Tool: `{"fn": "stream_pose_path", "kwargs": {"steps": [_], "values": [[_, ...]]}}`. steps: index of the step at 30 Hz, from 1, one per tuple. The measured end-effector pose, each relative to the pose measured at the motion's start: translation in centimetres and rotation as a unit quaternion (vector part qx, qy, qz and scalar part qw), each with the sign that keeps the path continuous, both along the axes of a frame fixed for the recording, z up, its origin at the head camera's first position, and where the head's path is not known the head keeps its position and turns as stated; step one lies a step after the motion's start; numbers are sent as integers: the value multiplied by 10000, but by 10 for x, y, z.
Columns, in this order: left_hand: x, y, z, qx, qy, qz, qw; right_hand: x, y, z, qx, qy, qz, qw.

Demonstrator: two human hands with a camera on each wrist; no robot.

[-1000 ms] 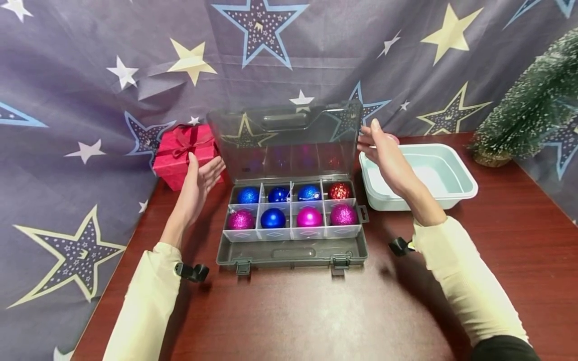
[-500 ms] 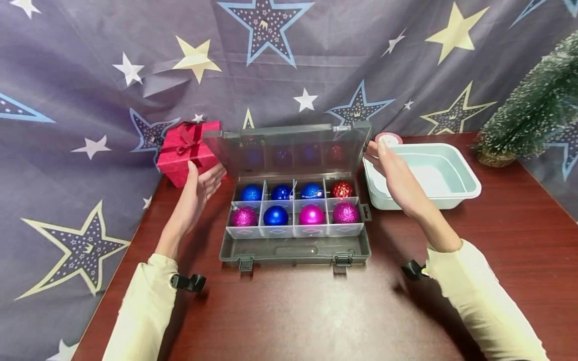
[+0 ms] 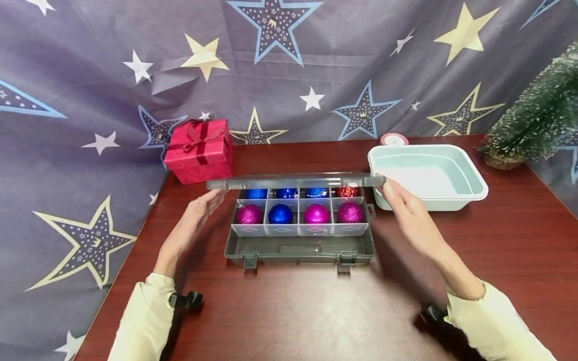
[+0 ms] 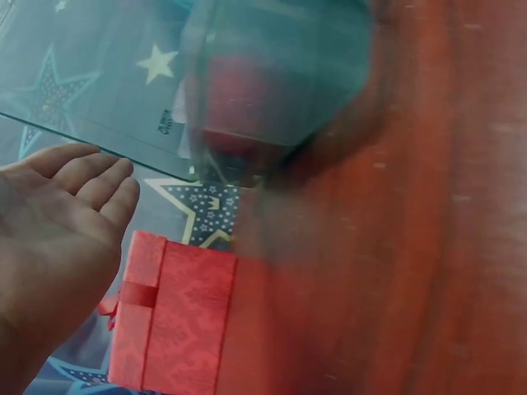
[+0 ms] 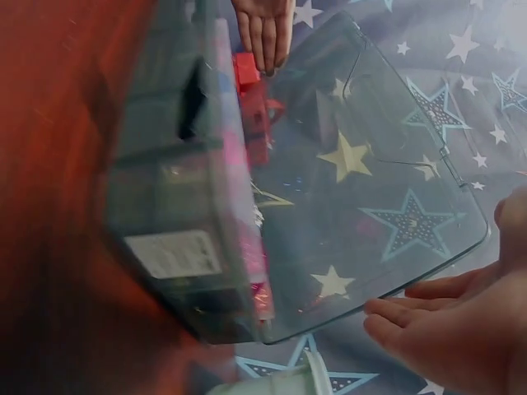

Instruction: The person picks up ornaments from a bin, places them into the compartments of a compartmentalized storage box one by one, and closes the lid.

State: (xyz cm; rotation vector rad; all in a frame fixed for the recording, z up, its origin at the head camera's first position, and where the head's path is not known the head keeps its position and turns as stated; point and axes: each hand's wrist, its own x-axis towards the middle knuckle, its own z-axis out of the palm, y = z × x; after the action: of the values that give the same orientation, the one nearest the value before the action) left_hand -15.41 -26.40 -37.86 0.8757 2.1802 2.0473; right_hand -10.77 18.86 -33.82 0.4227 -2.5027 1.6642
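A dark translucent plastic storage case (image 3: 266,245) lies on the table with its lid (image 3: 293,182) tilted partway over it, seen edge-on in the head view. Inside, divided compartments hold shiny ball ornaments: a glittery pink ball (image 3: 249,214), a blue ball (image 3: 280,214), a smooth pink ball (image 3: 316,214), and a red ball (image 3: 347,192) among several. My left hand (image 3: 191,220) is at the lid's left corner, its fingers (image 4: 95,177) straight along the edge. At the right corner, my right hand (image 3: 415,223) touches the lid edge with extended fingers (image 5: 412,311).
A red gift box (image 3: 198,153) stands at the back left. Behind the right hand sits a pale blue basin (image 3: 429,204), with a pink-and-white roll (image 3: 394,139) behind it. A small frosted tree (image 3: 533,115) stands far right. Starry cloth (image 3: 289,85) hangs behind the table.
The lid has swung from upright toward me and down, now covering part of the back row of balls. Both hands have come lower and nearer with it.
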Motion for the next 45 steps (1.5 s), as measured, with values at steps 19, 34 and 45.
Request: {"fn": "stream_pose_path", "kwargs": {"steps": [19,34,45], "values": [[16,-4,-21,-890,-91,35,9960,34,1,-44,-537,165,-20,9984],[35,-8,-18,-1981,-632,373,9774,41,11,-57,547,918,-57,9943],[45,-8,-14,-2623,-492,574,9620,42,15,-66,739,1247,570,9878]]}}
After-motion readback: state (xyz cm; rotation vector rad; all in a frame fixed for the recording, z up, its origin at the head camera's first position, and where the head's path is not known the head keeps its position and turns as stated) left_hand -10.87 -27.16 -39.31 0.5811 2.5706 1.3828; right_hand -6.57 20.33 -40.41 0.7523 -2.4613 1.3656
